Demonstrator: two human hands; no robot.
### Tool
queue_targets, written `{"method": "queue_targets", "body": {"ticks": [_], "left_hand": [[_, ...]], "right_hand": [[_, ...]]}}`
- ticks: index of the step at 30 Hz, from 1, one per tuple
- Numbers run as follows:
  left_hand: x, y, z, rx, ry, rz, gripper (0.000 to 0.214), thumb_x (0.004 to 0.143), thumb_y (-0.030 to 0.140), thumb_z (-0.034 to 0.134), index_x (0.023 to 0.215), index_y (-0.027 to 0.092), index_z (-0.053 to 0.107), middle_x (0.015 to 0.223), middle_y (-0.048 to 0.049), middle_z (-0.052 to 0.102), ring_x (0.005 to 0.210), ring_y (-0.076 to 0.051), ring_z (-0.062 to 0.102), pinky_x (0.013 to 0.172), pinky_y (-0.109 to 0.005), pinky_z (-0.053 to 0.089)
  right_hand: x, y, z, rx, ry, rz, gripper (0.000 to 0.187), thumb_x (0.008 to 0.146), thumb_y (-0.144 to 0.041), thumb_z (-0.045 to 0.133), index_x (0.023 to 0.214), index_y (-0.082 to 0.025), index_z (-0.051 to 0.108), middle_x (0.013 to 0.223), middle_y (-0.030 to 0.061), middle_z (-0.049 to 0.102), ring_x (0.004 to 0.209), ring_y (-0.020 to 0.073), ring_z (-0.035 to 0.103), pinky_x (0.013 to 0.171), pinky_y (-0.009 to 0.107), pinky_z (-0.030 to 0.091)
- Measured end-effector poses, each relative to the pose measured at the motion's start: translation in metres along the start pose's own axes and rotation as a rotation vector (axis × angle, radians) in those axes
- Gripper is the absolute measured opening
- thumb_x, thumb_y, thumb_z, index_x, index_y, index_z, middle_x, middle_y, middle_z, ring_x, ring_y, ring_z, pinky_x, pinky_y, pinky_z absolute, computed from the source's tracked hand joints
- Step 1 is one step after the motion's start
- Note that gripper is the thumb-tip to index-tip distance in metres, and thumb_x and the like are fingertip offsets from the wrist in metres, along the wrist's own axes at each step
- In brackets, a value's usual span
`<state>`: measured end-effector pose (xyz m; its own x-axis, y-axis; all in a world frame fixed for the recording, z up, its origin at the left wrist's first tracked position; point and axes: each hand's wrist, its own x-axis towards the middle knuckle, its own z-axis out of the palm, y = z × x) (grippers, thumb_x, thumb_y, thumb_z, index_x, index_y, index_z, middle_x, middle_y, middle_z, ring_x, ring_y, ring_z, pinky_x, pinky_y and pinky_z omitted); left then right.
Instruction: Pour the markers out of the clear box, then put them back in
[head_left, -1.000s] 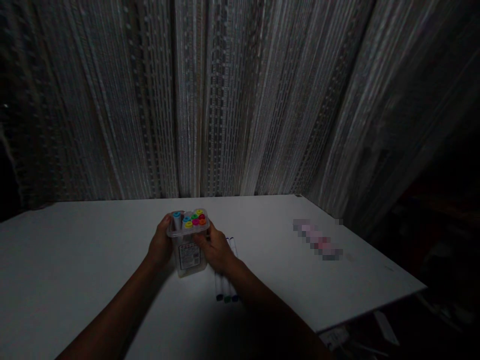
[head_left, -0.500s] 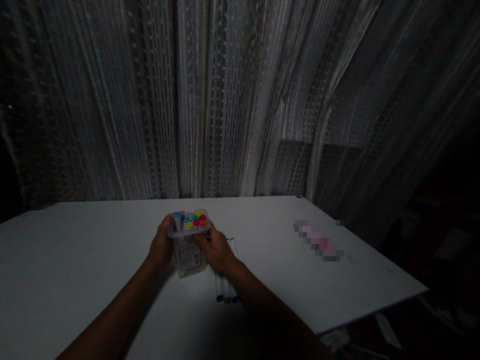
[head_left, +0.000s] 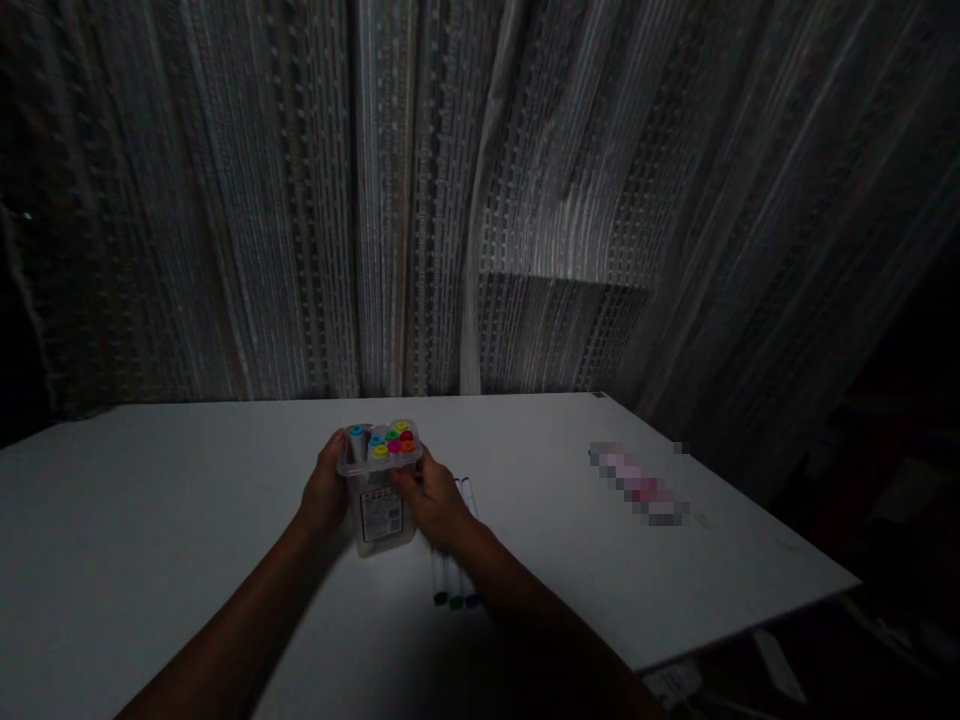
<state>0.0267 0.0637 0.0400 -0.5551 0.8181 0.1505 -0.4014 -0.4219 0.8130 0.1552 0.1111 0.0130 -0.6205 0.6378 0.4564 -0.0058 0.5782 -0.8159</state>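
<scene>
A clear plastic marker box (head_left: 373,545) with a printed label on its front is held upright between my two hands. Several markers (head_left: 391,440) with yellow, green, blue, pink, red and orange ends show at its top, and one blue-ended marker (head_left: 358,442) stands apart at the left. My left hand (head_left: 326,485) is closed on the box's left side, its fingers mostly hidden behind. My right hand (head_left: 433,498) grips the right side, thumb across the front below the rim. Three loose markers (head_left: 454,585) with dark ends lie side by side under my right wrist, partly covered by it.
The white table (head_left: 187,500) spans the view, its right edge slanting toward me. A blurred-out pinkish object (head_left: 636,482) lies on the right of it. A striped, patterned curtain (head_left: 375,200) hangs behind. Dim items (head_left: 675,685) sit below the table's right edge.
The curtain's folds have shifted to the left at the right side. My hands and the marker box stay almost where they were, with the view shifted very slightly.
</scene>
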Motion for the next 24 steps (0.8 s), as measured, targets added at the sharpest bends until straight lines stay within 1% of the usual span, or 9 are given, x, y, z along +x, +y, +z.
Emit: {"method": "queue_targets", "body": {"ticks": [4,8,13,18,24], "left_hand": [[0.0019,-0.0017,-0.0022,0.015,-0.004,0.006,0.03,0.063,0.047,0.065,0.067,0.017,0.062,0.057,-0.0006,0.065,0.071,-0.026,0.068,0.064,-0.034,0.054],[0.0046,-0.0047,-0.0054,0.01,-0.023,0.019,0.031,0.062,0.047,0.066,0.069,0.017,0.062,0.058,-0.0001,0.065,0.07,-0.025,0.067,0.065,-0.035,0.054],[0.0055,-0.0055,-0.0065,0.02,0.0,0.038,0.031,0.06,0.046,0.066,0.071,0.017,0.063,0.059,0.0008,0.065,0.067,-0.024,0.067,0.067,-0.034,0.053],[0.0058,-0.0054,-0.0077,0.005,-0.031,0.016,0.031,0.062,0.046,0.065,0.073,0.016,0.063,0.062,-0.0009,0.066,0.072,-0.026,0.067,0.069,-0.035,0.052],[0.0063,-0.0062,-0.0074,-0.014,-0.006,0.0,0.031,0.064,0.045,0.065,0.073,0.016,0.064,0.064,-0.0024,0.068,0.073,-0.028,0.068,0.069,-0.037,0.054]], "right_hand": [[-0.0003,-0.0016,-0.0007,0.0,-0.003,-0.006,0.041,0.089,-0.043,0.051,0.125,-0.023,0.047,0.113,0.0052,0.066,0.1,0.0202,0.064,0.086,0.033,0.049],[-0.0002,-0.0033,-0.0012,-0.022,-0.001,0.006,0.042,0.089,-0.043,0.052,0.125,-0.023,0.047,0.114,0.005,0.066,0.099,0.0199,0.064,0.086,0.034,0.049],[0.0003,-0.0037,-0.0009,-0.022,-0.006,0.03,0.042,0.089,-0.043,0.051,0.126,-0.023,0.047,0.113,0.0049,0.066,0.098,0.0197,0.064,0.085,0.033,0.05],[0.0009,-0.0029,-0.0007,0.004,-0.008,0.027,0.044,0.089,-0.045,0.051,0.126,-0.023,0.047,0.116,0.0058,0.065,0.097,0.0201,0.064,0.086,0.035,0.05],[0.0007,-0.0029,-0.0005,0.011,-0.009,0.035,0.042,0.089,-0.044,0.051,0.125,-0.024,0.047,0.115,0.0049,0.066,0.1,0.0199,0.064,0.087,0.035,0.049]]}}
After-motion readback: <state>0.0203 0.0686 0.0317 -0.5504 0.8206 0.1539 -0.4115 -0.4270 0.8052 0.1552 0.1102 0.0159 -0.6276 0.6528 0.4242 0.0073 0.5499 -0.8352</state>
